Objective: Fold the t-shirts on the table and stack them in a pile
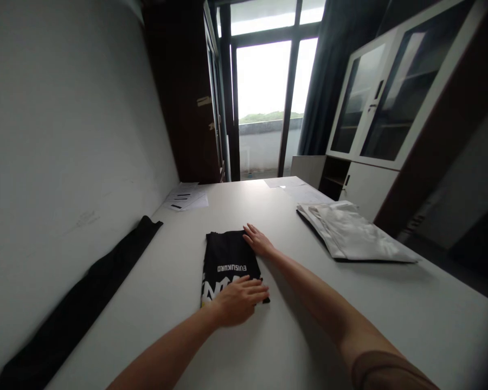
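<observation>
A folded black garment (228, 250) with white lettering and a large white print lies flat on the white table (179, 281) in front of me. My left hand (239, 298) rests on its near edge, fingers stretched to the right over the print. At the far right corner, my right hand (257, 240) lies with its fingers extended on the garment's edge. Neither hand grips the cloth. Part of the white print is hidden under my left hand.
Folded white cloth with a dark layer beneath (350, 230) lies at the table's right. Black cloth (101, 281) stretches along the left wall. Printed papers (187, 196) sit at the back left, pale sheets (301, 189) at the back right. A cabinet (374, 103) stands beyond.
</observation>
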### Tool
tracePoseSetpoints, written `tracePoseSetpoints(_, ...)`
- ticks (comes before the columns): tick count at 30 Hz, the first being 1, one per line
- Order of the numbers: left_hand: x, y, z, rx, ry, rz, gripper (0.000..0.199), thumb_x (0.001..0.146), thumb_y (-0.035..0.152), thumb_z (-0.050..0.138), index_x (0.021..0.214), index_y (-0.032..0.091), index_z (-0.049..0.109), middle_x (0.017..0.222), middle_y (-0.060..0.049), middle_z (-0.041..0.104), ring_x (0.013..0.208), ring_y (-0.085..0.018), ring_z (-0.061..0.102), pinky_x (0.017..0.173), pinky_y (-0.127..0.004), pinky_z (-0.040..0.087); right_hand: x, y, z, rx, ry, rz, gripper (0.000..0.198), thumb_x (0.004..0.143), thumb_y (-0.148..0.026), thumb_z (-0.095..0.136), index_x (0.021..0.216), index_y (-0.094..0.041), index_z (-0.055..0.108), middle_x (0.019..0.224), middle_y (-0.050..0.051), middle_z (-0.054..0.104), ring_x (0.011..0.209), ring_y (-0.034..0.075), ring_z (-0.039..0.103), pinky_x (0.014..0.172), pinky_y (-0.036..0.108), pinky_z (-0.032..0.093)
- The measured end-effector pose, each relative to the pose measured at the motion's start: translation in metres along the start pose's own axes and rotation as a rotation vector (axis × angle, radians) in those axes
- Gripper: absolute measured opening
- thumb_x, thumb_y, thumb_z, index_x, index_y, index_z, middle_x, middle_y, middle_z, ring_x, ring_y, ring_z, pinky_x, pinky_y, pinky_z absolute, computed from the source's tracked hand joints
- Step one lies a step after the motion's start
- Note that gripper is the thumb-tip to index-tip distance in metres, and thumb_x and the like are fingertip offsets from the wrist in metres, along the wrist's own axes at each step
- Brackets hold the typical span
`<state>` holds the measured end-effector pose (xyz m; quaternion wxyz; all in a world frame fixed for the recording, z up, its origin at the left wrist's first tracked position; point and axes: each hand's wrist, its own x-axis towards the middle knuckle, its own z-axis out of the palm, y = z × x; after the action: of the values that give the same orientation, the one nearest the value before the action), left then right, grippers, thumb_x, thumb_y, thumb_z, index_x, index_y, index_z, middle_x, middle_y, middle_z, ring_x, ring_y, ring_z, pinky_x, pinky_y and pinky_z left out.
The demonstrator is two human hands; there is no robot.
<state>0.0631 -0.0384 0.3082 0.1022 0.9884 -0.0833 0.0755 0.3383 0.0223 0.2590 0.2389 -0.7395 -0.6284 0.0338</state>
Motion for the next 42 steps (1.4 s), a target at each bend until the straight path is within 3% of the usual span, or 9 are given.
tracePoseSetpoints(4, 0.0, 0.014, 0.006, -0.03, 0.072, 0.051, 0.044, 0.099, 0.02, 0.047, 0.142, 0.018, 0.057, 0.147, -0.008, 0.059, 0.139, -0.022, 0.052, 0.122, -0.04, 0.035, -0.036, -0.002, -0.005, 0.118, 0.008, -0.133, 0.066, 0.105, -0.058, 0.039, 0.162, -0.023, 0.036, 0.167, 0.004, 0.026, 0.155, 0.025, 0.023, 0.127, 0.045, 0.024)
tracePoseSetpoints(9, 0.001, 0.025, 0.009, -0.141, 0.031, 0.061, 0.048, 0.095, 0.025, 0.054, 0.142, 0.02, 0.057, 0.15, -0.007, 0.057, 0.142, -0.025, 0.05, 0.121, -0.039, 0.037, -0.085, -0.022, -0.019, 0.139, -0.078, -0.239, 0.066, 0.105, -0.058, 0.042, 0.162, -0.025, 0.036, 0.165, 0.003, 0.03, 0.155, 0.025, 0.023, 0.128, 0.045, 0.022)
tracePoseSetpoints(15, -0.002, 0.027, 0.001, -0.227, -0.022, 0.058, 0.06, 0.092, 0.037, 0.061, 0.149, 0.023, 0.052, 0.155, -0.006, 0.051, 0.143, -0.025, 0.048, 0.122, -0.038, 0.036, -0.104, -0.041, -0.028, 0.094, -0.193, -0.314, 0.07, 0.103, -0.064, 0.044, 0.163, -0.029, 0.031, 0.166, 0.002, 0.027, 0.155, 0.025, 0.02, 0.128, 0.047, 0.015)
tracePoseSetpoints(20, -0.002, 0.025, 0.004, -0.251, -0.044, 0.062, 0.066, 0.09, 0.04, 0.061, 0.152, 0.021, 0.048, 0.159, -0.007, 0.046, 0.147, -0.026, 0.043, 0.126, -0.039, 0.028, -0.087, -0.034, -0.021, 0.004, -0.214, -0.268, 0.067, 0.106, -0.062, 0.034, 0.164, -0.028, 0.028, 0.168, 0.003, 0.019, 0.157, 0.025, 0.013, 0.128, 0.048, 0.008)
tracePoseSetpoints(33, -0.001, 0.028, -0.003, -0.285, -0.059, 0.059, 0.065, 0.093, 0.041, 0.059, 0.153, 0.02, 0.047, 0.159, -0.006, 0.045, 0.15, -0.025, 0.038, 0.127, -0.038, 0.026, -0.004, 0.008, -0.005, -0.108, -0.256, -0.148, 0.067, 0.107, -0.057, 0.024, 0.166, -0.026, 0.02, 0.17, 0.002, 0.01, 0.158, 0.024, 0.003, 0.127, 0.048, 0.004)
tracePoseSetpoints(42, 0.004, 0.029, -0.005, -0.217, -0.049, 0.106, 0.056, 0.096, 0.036, 0.057, 0.149, 0.022, 0.049, 0.154, -0.007, 0.052, 0.142, -0.024, 0.049, 0.126, -0.036, 0.029, 0.029, 0.018, 0.001, -0.157, -0.15, 0.091, 0.064, 0.109, -0.05, 0.023, 0.164, -0.018, 0.028, 0.169, 0.01, 0.019, 0.157, 0.025, 0.008, 0.126, 0.048, 0.008)
